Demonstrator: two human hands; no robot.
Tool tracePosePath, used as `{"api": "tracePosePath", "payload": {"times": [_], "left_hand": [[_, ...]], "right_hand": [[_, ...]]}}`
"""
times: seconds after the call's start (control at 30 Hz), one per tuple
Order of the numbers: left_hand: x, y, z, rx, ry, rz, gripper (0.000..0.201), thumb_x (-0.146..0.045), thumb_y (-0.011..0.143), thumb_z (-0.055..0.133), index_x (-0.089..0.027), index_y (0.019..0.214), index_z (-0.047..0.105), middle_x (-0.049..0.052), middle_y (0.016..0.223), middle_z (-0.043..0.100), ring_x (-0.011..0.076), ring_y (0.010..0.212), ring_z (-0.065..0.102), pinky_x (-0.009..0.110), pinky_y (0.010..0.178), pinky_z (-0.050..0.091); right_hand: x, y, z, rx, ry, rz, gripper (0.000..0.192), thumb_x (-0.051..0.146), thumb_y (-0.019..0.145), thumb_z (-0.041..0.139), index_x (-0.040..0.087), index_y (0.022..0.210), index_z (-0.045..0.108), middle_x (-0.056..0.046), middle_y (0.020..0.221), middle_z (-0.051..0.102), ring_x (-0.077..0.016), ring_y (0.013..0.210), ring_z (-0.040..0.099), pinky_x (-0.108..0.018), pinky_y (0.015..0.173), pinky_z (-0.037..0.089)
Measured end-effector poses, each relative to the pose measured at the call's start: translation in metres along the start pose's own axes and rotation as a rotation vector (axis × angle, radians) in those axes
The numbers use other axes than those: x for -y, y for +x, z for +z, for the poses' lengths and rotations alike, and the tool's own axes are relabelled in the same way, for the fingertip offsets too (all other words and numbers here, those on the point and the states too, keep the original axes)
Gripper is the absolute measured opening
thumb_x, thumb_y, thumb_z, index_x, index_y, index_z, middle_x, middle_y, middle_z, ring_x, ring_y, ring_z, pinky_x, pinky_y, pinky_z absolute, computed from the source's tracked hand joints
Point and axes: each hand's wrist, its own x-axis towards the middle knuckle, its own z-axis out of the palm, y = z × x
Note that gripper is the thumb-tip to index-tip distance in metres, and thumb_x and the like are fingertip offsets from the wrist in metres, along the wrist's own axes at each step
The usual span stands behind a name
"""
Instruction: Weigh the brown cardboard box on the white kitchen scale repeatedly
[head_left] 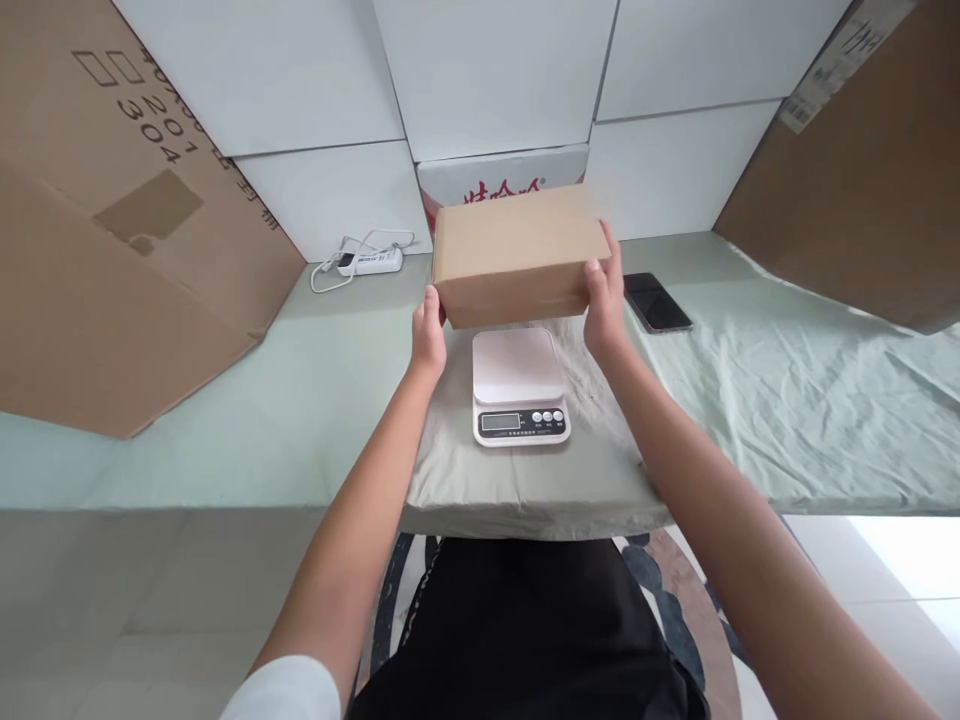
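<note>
Cardboard box [517,250] is up btwn our two hands, looking lifted off the desk [352,400], on the far side of the kitchen scale [519,368]. Our L hand [429,330] grips its near L corner, w/ the fingers mostly hidden; our R hand [606,295] holds the R end, thumb at the near corner, fingers along the side. Both hands are full w/ the same box, so neither is nearer; they're spread approx. its length apart. Key relation: the box's long axis runs L to R, i.e. crosswise to us, R end a bit higher in view, and its near bottom edge shows just beyond the scale's far edge. So the scale lies on our side of the box, btwn our forearms, display toward us. Exact ht. of the box vs. the scale we can't tell from 1 view. Phone [658,302] lies just R of our R hand; power strip [371,262] w/ a white cable is off to the L; white carton [502,170] w/ red lettering stands behind the box, partly hidden by it.
</note>
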Motion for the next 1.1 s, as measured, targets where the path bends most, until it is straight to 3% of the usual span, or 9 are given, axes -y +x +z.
{"api": "tracePosePath", "payload": {"times": [0.13,0.3,0.57,0.73,0.93,1.1], "left_hand": [[0.038,0.019,0.004,-0.015,-0.033,-0.084,0.102,-0.110,0.087,0.049,-0.022,0.127,0.081,0.017,0.135,0.087,0.0399,0.153,0.072,0.048,0.125,0.062],[0.050,0.015,0.002,0.024,-0.048,-0.155,0.101,-0.111,0.083,0.052,-0.023,0.122,0.082,0.016,0.133,0.088,0.0406,0.152,0.074,0.052,0.127,0.061],[0.052,0.010,0.002,0.010,-0.026,-0.202,0.096,-0.108,0.086,0.055,-0.024,0.121,0.083,0.016,0.134,0.088,0.0400,0.149,0.075,0.052,0.128,0.060],[0.046,0.004,0.003,-0.015,-0.023,-0.227,0.097,-0.107,0.087,0.055,-0.023,0.128,0.083,0.015,0.138,0.087,0.0406,0.157,0.069,0.049,0.132,0.056],[0.045,0.007,-0.001,-0.010,-0.042,-0.166,0.099,-0.107,0.086,0.056,-0.025,0.134,0.083,0.012,0.159,0.079,0.0391,0.166,0.061,0.048,0.139,0.050],[0.053,0.006,-0.003,0.036,-0.004,-0.200,0.097,-0.105,0.091,0.052,-0.024,0.133,0.084,0.015,0.145,0.085,0.0401,0.160,0.067,0.050,0.135,0.054]], "right_hand": [[-0.040,0.005,0.011,-0.008,0.051,0.069,0.114,0.107,0.082,0.057,0.035,0.170,0.054,-0.007,0.188,0.050,-0.0405,0.180,0.037,-0.068,0.152,0.024],[-0.067,-0.003,0.011,-0.023,0.084,0.154,0.118,0.108,0.077,0.059,0.035,0.169,0.054,-0.006,0.186,0.053,-0.0386,0.177,0.043,-0.064,0.152,0.025],[-0.073,-0.006,0.010,-0.035,0.074,0.191,0.122,0.107,0.077,0.060,0.030,0.171,0.052,-0.010,0.184,0.055,-0.0376,0.174,0.048,-0.061,0.152,0.029],[-0.071,-0.010,0.009,-0.021,0.072,0.191,0.113,0.103,0.083,0.060,0.032,0.170,0.052,-0.009,0.182,0.057,-0.0379,0.174,0.048,-0.063,0.151,0.030],[-0.066,-0.013,0.004,-0.023,0.035,0.160,0.113,0.104,0.086,0.054,0.034,0.175,0.048,-0.007,0.186,0.051,-0.0404,0.183,0.033,-0.065,0.153,0.024],[-0.062,-0.017,0.007,-0.022,0.072,0.218,0.114,0.104,0.078,0.062,0.032,0.167,0.058,-0.009,0.183,0.056,-0.0408,0.180,0.038,-0.065,0.153,0.025]]}}
